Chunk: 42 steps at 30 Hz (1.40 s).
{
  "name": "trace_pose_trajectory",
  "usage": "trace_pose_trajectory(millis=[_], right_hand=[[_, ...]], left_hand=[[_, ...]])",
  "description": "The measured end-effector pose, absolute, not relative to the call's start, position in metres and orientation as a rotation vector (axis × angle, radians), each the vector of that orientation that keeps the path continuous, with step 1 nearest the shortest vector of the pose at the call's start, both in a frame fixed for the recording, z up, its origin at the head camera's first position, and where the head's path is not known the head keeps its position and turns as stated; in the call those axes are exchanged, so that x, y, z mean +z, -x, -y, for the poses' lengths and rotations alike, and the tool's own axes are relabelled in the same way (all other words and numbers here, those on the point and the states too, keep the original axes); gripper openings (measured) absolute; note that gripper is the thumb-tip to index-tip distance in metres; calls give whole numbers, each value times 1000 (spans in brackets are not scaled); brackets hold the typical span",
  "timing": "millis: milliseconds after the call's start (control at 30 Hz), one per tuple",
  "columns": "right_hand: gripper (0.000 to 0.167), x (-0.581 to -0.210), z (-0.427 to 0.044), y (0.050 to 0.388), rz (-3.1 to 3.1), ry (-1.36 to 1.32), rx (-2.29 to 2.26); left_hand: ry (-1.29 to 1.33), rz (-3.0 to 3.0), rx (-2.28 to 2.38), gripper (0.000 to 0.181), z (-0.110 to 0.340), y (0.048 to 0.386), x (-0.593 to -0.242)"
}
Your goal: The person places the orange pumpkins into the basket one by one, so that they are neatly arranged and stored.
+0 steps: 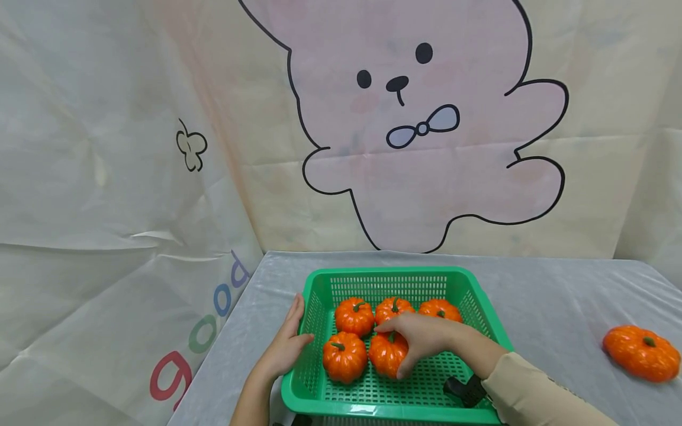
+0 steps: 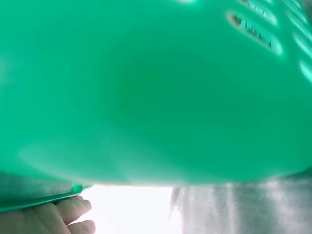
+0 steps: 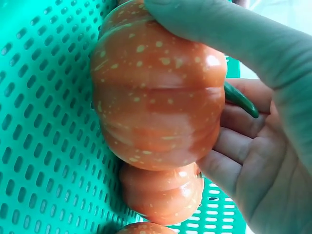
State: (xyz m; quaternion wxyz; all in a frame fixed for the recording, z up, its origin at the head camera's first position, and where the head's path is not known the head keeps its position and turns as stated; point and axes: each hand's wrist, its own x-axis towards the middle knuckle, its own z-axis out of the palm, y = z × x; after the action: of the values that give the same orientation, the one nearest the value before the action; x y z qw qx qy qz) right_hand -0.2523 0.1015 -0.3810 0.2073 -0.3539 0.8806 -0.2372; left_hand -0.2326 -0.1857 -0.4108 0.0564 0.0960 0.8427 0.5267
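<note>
A green plastic basket (image 1: 396, 409) with slotted walls stands on the cloth-covered table. My left hand (image 1: 288, 349) holds its left rim, thumb towards the inside and fingers along the outside. Inside, my right hand (image 1: 421, 338) grips a small glossy orange pumpkin (image 1: 387, 354) in the front row, thumb on the near side and fingers on the far side. In the right wrist view this pumpkin (image 3: 161, 97) shows yellow flecks and a green stem. Around it sit a front-left pumpkin (image 1: 344, 358), a back-left pumpkin (image 1: 354, 316), a back-middle pumpkin (image 1: 393, 309) and a back-right pumpkin (image 1: 439, 309).
Another orange pumpkin (image 1: 642, 353), wider and flatter, lies on the grey tablecloth (image 1: 554, 307) to the right of the basket. A printed cloth backdrop (image 1: 426, 177) with a cartoon bear hangs behind the table and along its left side.
</note>
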Motion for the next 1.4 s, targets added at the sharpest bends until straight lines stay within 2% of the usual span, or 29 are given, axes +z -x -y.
trace_pose_trajectory(millis=[1400], right_hand=[[78,-386,-103,253,-2357,993,-561]], left_hand=[[-295,-2556,1592,80,185,232,-410]])
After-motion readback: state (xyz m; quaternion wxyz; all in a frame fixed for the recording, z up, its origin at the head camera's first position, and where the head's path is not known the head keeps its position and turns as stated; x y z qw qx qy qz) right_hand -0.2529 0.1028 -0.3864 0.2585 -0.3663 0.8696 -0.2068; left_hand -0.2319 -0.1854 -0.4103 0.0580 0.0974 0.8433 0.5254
